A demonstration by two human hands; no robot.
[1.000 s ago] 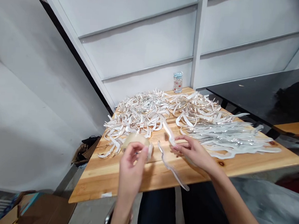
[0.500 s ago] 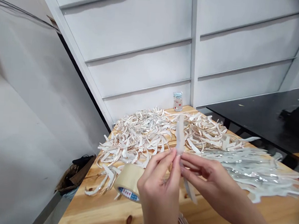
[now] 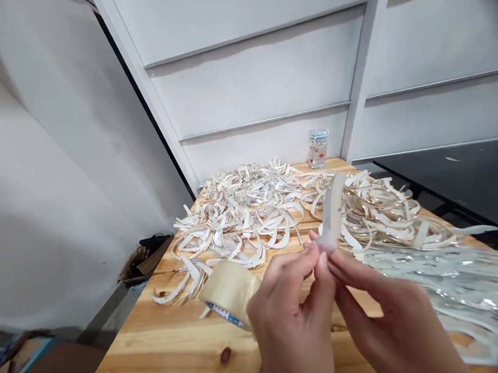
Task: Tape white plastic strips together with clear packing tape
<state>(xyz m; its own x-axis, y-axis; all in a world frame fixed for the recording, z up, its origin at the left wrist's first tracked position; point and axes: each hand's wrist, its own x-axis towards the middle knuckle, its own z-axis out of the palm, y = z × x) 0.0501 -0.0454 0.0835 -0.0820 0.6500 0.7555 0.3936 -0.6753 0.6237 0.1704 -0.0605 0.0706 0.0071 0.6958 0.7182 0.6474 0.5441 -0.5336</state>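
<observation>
A curved, translucent whitish strip (image 3: pixel 333 211) stands upright between my hands above the table. The fingertips of my left hand (image 3: pixel 294 307) pinch its lower end. From the other side, my right hand (image 3: pixel 393 313) is closed on the same end, its fingers close against the left ones. Just left of my left hand, a wide roll of clear packing tape (image 3: pixel 228 289) rests on the wood, partly covered by that hand. What lies between the fingertips is partly hidden.
Tangled piles of curved white and gold-edged strips (image 3: pixel 247 209) cover the back of the wooden table (image 3: pixel 171 350). More strips (image 3: pixel 382 211) and flat pale translucent sheets (image 3: pixel 471 279) lie to the right. A blue-lidded jar (image 3: pixel 317 148) stands near the white wall panel. A black table (image 3: pixel 456 171) adjoins at right.
The view has shifted, and my hands with the strip now appear further right in it. The strip has turned slightly and shows a broader face. Both hands keep their pinch on it.
</observation>
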